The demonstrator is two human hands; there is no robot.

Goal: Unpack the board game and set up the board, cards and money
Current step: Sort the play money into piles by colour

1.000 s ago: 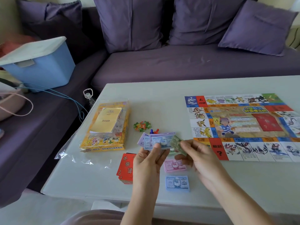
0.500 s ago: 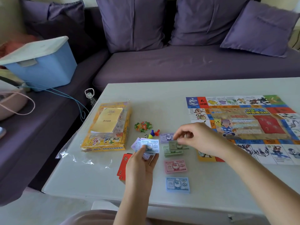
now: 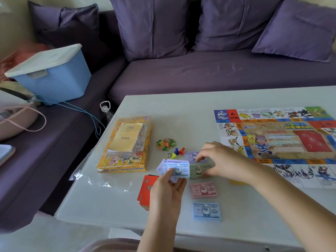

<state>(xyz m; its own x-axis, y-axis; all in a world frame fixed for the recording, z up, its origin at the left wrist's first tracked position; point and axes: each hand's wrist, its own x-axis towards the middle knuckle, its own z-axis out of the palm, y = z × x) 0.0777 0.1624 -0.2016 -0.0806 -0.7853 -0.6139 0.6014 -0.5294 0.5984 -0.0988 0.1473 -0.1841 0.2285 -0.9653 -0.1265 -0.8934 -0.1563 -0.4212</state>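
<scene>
**Paper money is being sorted by colour**

The step in hand is sorting the play money. The left hand [image 3: 169, 190] grips a small fan of notes [image 3: 178, 169], thumb on top and fingers curled under. A pale blue note marked 500 shows in front. The right hand [image 3: 223, 160] reaches over the green pile [image 3: 200, 170] with its fingers curled down. It looks like it pinches the top of that pile, but the hand hides part of it.

Three more piles lie on the table [image 3: 181, 115]: a purple pile [image 3: 191, 156] just past the green one, a pink pile [image 3: 203, 190] nearer the person, and a blue pile [image 3: 206, 210] nearest of all. Red cards [image 3: 147, 191] sit in a stack by the left wrist. The board [image 3: 276, 140] already lies open and flat on the right.

Next, I think the right hand must let go, then take the front note from the fan. That note should go on the pile of its own colour, laid square so the pile stays neat.

The game box [image 3: 125, 160] rests on the left inside a clear plastic bag, with a yellow booklet [image 3: 125, 137] on top. Little pawns [image 3: 179, 151] and star tokens [image 3: 165, 144] lie between the box and the money. Behind the pale, smooth table is a purple sofa [image 3: 218, 73] with big cushions, and a blue bin [image 3: 52, 75] with a white lid sits on it.
</scene>
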